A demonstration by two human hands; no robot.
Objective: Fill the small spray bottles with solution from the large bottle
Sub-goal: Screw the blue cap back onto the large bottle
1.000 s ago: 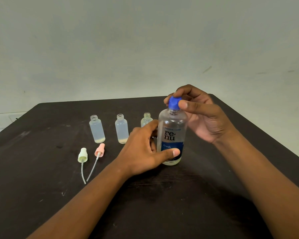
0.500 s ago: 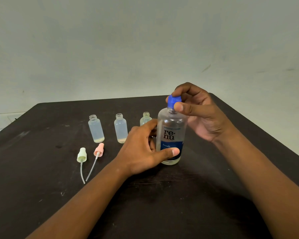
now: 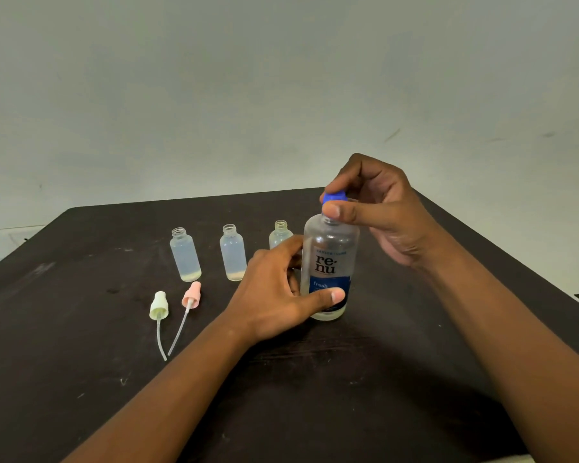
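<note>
Both forearms are bare to the frame's edge, with no sleeves showing, and the left hand (image 3: 274, 295) and right hand (image 3: 385, 212) have short, pale nails.

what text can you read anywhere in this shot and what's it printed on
"re-nu": large dark letters on the clear plastic large bottle with the blue cap.
"fresh": white letters on that bottle's blue label band.
A small line above "re-nu" is too blurred to read.
Smaller print under "fresh" is hidden by the left hand and too small to read.
The three small frosted plastic bottles and two spray pump heads carry no visible text.
</note>
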